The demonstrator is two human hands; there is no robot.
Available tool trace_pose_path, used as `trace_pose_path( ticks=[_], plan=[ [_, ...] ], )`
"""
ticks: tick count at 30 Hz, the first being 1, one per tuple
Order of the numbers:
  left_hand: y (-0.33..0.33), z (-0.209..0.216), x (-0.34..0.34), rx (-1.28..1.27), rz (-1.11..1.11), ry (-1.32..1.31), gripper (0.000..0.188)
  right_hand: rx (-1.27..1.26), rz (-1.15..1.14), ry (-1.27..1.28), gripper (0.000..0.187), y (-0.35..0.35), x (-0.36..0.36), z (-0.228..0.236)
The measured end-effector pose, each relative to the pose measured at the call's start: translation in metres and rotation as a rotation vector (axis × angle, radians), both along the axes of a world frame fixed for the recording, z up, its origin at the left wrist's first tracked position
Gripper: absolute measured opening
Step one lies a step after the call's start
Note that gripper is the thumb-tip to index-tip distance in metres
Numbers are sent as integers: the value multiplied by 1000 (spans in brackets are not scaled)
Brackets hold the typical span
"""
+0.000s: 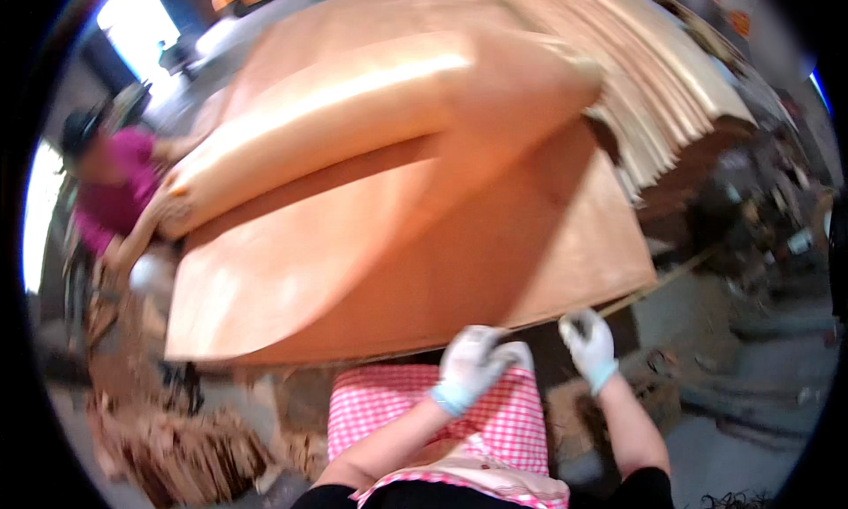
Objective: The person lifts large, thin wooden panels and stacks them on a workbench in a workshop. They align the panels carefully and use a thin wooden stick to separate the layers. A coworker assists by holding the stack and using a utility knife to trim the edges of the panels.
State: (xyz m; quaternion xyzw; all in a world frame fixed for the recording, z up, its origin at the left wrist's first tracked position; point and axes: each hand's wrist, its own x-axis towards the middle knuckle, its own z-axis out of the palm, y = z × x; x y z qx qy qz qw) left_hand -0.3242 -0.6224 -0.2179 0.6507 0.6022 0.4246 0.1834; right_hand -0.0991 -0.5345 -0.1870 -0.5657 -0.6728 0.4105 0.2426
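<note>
A large sheet of reddish-tan wood veneer [336,112] curls over into a long, blurred roll. It lies above a flat stack of veneer [424,306]. My left hand [470,364], in a white glove with a pale blue cuff, is at the stack's near edge; motion blur hides its finger positions. To its right, my right hand [590,346], gloved alike, has its fingers curled together beside the same edge. Whatever is in them is too small to make out. At the left, a co-worker in a purple shirt [119,187] has both hands by the roll's end.
More veneer sheets [636,76] are piled in wavy layers at the far right. A thin pale strip [680,269] extends rightward near my right hand. Broken veneer scraps [177,452] heap on the floor at lower left. Dark clutter [760,218] lies on the right.
</note>
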Motion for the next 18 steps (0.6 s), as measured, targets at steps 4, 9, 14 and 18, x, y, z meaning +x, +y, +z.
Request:
trace_pose_path(
  ticks=[4, 9, 14, 18],
  plan=[
    [-37, 30, -12, -65, -23, -388, 26, -155, 156, 535, 14, -88, -96, 24],
    [-82, 34, -71, -107, 272, -996, 7, -127, 282, 523, 33, -105, -161, 38],
    [-148, -14, -282, 146, 990, -916, 16, 222, 498, -314, 25, -31, -118, 13],
    [-271, -42, -476, 54, 1488, -300, 8, -65, 407, -401, 21, 18, -67, 9]
  ],
)
